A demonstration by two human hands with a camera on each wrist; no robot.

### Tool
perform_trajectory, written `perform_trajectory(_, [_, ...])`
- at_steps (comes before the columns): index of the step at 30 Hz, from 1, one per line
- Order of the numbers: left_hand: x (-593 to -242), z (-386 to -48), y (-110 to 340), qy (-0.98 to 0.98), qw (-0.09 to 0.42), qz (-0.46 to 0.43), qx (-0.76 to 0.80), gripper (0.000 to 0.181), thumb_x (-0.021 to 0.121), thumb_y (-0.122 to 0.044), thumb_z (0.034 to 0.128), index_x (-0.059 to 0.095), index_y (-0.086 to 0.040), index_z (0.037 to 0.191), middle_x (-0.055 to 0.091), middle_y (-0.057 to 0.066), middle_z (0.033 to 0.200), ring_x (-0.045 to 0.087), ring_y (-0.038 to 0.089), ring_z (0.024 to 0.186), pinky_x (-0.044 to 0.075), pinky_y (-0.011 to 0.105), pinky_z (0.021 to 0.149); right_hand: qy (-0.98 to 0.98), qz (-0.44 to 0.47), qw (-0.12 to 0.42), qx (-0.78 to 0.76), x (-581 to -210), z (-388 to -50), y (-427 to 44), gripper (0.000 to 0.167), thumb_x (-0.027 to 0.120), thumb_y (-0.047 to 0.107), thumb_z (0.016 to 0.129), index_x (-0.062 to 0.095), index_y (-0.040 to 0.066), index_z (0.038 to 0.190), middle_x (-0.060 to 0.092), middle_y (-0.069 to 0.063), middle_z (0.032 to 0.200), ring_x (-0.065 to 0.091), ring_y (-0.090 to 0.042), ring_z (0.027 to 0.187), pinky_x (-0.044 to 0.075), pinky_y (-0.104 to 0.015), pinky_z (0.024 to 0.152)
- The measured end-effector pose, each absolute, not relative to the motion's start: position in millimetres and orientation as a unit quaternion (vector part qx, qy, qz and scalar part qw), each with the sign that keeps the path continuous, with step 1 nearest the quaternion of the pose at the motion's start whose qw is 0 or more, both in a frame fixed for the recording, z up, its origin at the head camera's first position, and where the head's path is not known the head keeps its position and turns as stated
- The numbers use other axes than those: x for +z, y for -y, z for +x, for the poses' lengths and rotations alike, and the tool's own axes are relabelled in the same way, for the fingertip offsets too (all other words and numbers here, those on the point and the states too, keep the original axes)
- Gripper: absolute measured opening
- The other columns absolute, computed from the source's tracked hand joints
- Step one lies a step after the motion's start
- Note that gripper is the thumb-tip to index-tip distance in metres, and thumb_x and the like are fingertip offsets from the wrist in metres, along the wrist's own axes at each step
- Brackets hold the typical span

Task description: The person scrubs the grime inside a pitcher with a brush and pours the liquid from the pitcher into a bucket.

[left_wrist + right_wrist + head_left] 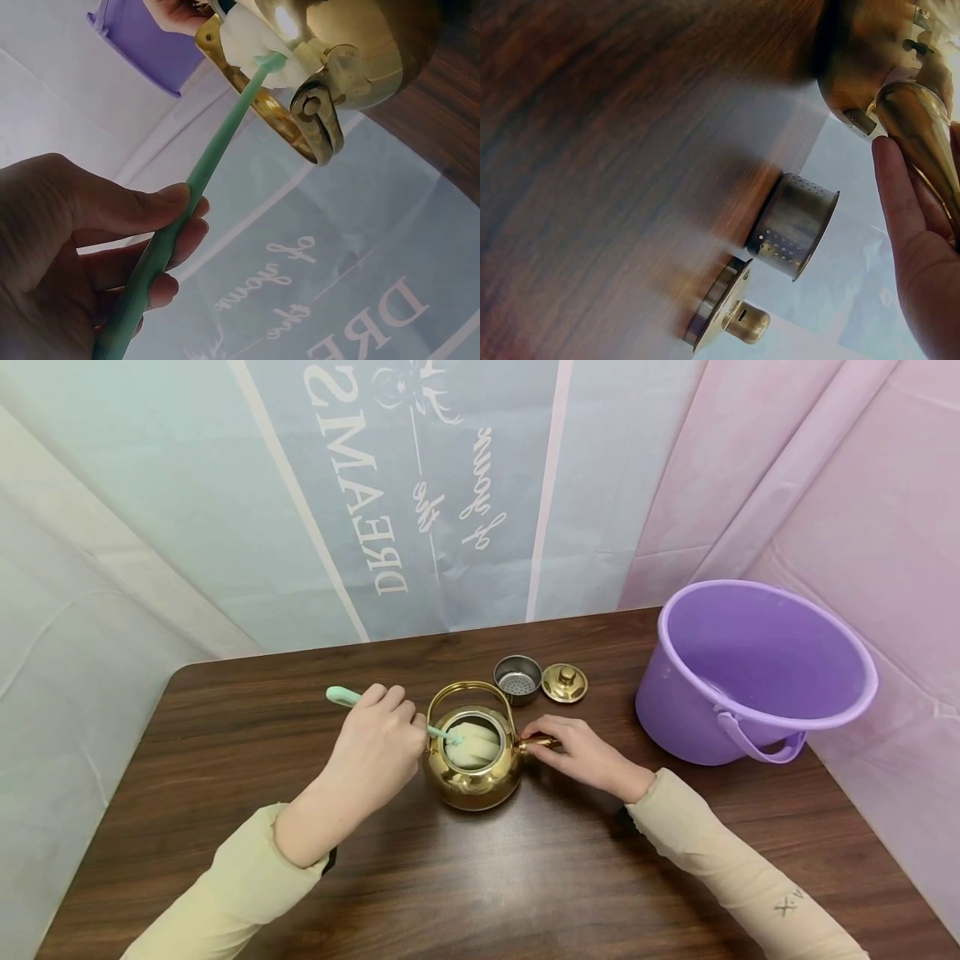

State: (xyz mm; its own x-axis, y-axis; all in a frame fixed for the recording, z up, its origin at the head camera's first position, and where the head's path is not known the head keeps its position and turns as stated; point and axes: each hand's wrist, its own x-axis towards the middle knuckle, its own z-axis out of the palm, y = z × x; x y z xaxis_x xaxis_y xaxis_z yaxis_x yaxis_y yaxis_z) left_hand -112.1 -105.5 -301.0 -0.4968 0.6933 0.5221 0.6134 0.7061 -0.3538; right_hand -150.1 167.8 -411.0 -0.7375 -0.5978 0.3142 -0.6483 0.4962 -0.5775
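A shiny gold teapot [474, 787] stands lidless on the table, its arched top handle [468, 686] raised. The left hand [384, 743] grips a mint-green sponge brush [343, 696], thumb and fingers round its handle [217, 154] in the left wrist view. The brush's pale sponge head [477, 745] sits inside the pot's round opening. At the pot's right side, the right hand [579, 750] holds the gold spout [919, 124], with fingers along it in the right wrist view. Part of the sponge head is hidden by the rim.
Behind the teapot stand a perforated metal strainer [517, 679] and a gold lid [565, 683], side by side. A large purple bucket [675, 702] is at the right. Printed fabric [465, 593] hangs along the back edge of the dark wooden table [300, 693].
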Motion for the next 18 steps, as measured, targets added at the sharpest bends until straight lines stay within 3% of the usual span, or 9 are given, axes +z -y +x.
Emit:
perform_trajectory(7, [-293, -109, 107, 0.865, 0.328, -0.373, 0.065, 0.021, 0.053, 0.007, 0.0584, 0.044, -0.009, 0.048, 0.042, 0.004, 0.048, 0.032, 0.022, 0.054, 0.029, 0.031, 0.058, 0.864, 0.362, 0.035, 0.349, -411, -151, -168, 0.014, 0.063, 0.013, 0.085, 0.062, 0.009, 0.099, 0.063, 0.001, 0.098, 0.059, -0.012, 0.095, 0.047, -0.031, 0.082])
perform_trajectory(13, [-287, -108, 110, 0.865, 0.337, -0.368, 0.056, 0.012, 0.055, 0.007, 0.0595, 0.06, -0.003, 0.056, 0.05, 0.005, 0.052, 0.035, 0.022, 0.056, 0.03, 0.031, 0.059, 0.865, 0.361, 0.036, 0.347, -412, -151, -168, 0.014, 0.063, 0.014, 0.086, 0.062, 0.01, 0.099, 0.063, 0.001, 0.098, 0.059, -0.012, 0.095, 0.047, -0.031, 0.082])
perform_trajectory(18, [-284, -107, 114, 0.861, 0.346, -0.369, 0.047, 0.012, 0.057, 0.008, 0.0576, 0.064, 0.0, 0.061, 0.051, 0.006, 0.053, 0.036, 0.023, 0.056, 0.031, 0.032, 0.059, 0.863, 0.362, 0.039, 0.35, -413, -151, -169, 0.014, 0.063, 0.014, 0.085, 0.062, 0.01, 0.099, 0.063, 0.002, 0.097, 0.059, -0.011, 0.094, 0.048, -0.031, 0.081])
